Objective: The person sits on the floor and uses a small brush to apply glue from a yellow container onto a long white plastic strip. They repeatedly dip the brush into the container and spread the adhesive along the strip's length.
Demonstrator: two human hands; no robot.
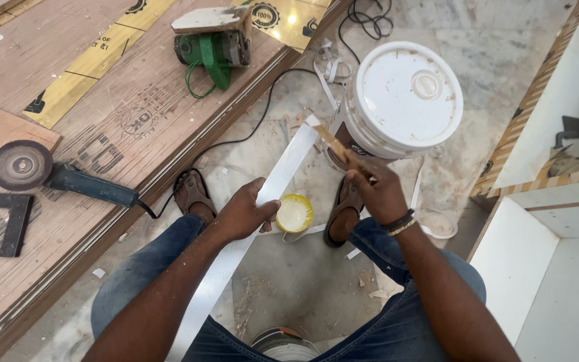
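My left hand [244, 212] grips a long white laminate strip [288, 163] that runs from my lap up toward the white bucket. My right hand [378, 190] holds a thin wooden stick [334, 142], its tip resting near the strip's far end. A small yellow bowl of white glue [294, 213] sits on the floor between my sandalled feet, just right of my left hand.
A lidded white bucket [405, 99] stands ahead. Plywood sheets [95, 100] at left carry an angle grinder [48, 173], a green power tool [213, 41] and a black square [8, 216]. White cabinet boxes [551, 261] stand at right. Cables cross the floor.
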